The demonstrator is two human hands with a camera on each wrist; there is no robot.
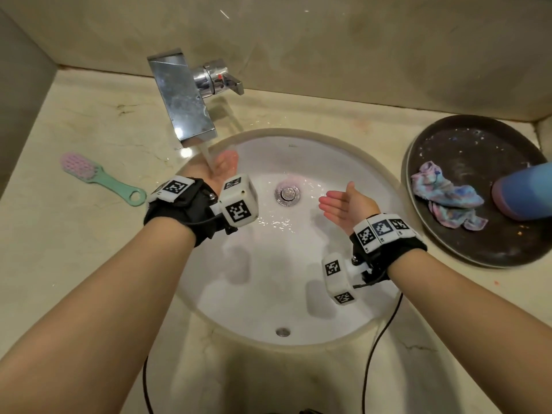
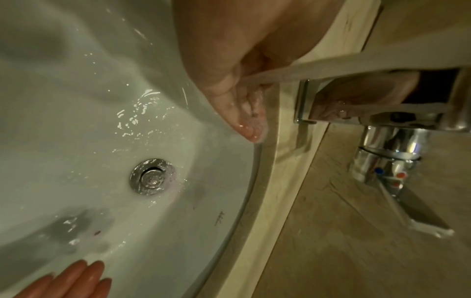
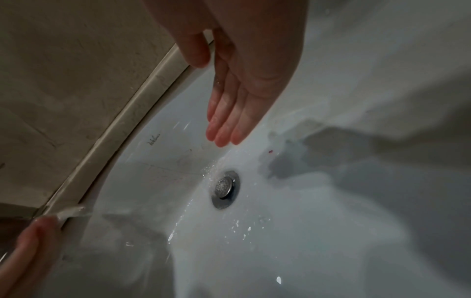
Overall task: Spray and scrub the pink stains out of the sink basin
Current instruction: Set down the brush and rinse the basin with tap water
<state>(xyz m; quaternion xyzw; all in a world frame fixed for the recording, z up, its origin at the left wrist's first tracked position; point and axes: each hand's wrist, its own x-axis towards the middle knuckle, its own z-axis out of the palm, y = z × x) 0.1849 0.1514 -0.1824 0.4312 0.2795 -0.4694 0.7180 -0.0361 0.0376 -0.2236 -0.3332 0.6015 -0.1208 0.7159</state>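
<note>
Rinse stage, by the look of it. Left hand (image 1: 222,167) cupped, fingers relaxed and apart, under the stream from the tap (image 1: 185,100) at the basin's ten o'clock, holding nothing. Right hand (image 1: 346,204) flat, fingers straight and together, empty, hovering above the basin wall at three o'clock of the drain (image 1: 287,194). Sink basin (image 1: 268,279) set into the bench (image 1: 89,121), wet and mostly white; faint pink tinge just beyond the drain at twelve o'clock, plus one tiny dark-pink speck (image 3: 271,151) on the wall near the right fingertips. Scrub brush (image 1: 98,177) lying on the bench at nine o'clock, well apart from both hands. Cloth (image 1: 445,195) and blue bottle (image 1: 525,194) on the dark tray (image 1: 466,252) at three o'clock.

To rinse well: scoop water with the cupped palm and throw it toward the pink patch behind the drain; sweep the flat right palm down the wall toward the drain, over the speck. Probably worth fetching the brush if the tinge holds.
</note>
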